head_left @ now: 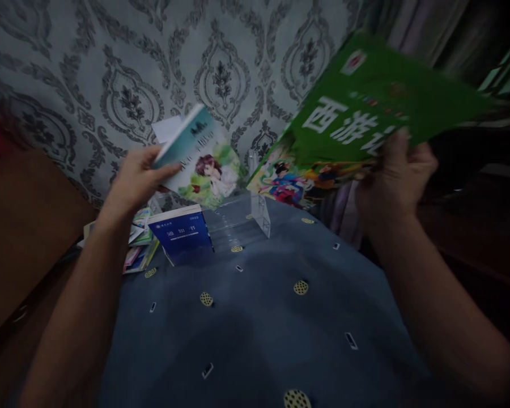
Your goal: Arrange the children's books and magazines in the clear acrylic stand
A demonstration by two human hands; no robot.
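Observation:
My left hand [138,175] grips a small notebook [204,158] by its left edge, thumb on the cover. The cover is teal and white with a drawn figure among green leaves. In my right hand [393,181] is a large green book [365,107] with white characters and a colourful illustrated lower edge, held tilted. Both are in the air above a clear plastic book stand [260,214]. At the stand's left end stands a dark blue book [182,235], upright and leaning slightly. Neither held book touches the blue one, as far as I can see.
A blue tablecloth [255,328] with yellow and white motifs covers the table. Several books and papers [142,249] are piled at the back left, beside a brown box-like piece [29,226]. Patterned wallpaper [221,68] rises behind the table, with curtains [412,28] to the right.

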